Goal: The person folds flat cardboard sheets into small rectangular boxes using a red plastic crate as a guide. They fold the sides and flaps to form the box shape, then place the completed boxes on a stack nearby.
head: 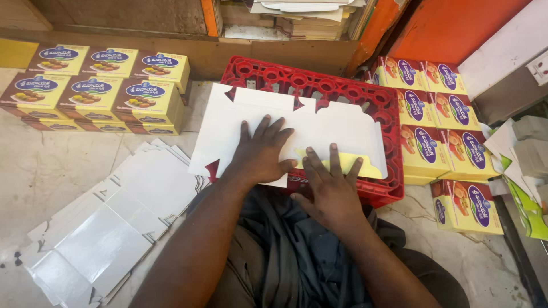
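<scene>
A flat white cardboard box blank [319,122] lies unfolded on an upturned red plastic crate [319,80] in front of me. My left hand [260,154] presses flat on the blank's near left part, fingers spread. My right hand [328,182] rests on the near right edge, where a yellow printed flap [365,168] is folded up. Neither hand grips anything; both push down on the card.
A fanned pile of flat white blanks [108,228] lies on the tiled floor at the left. Folded yellow and brown printed boxes [94,88] are stacked at the back left. More yellow boxes [434,125] stand right of the crate. Loose card [522,157] lies far right.
</scene>
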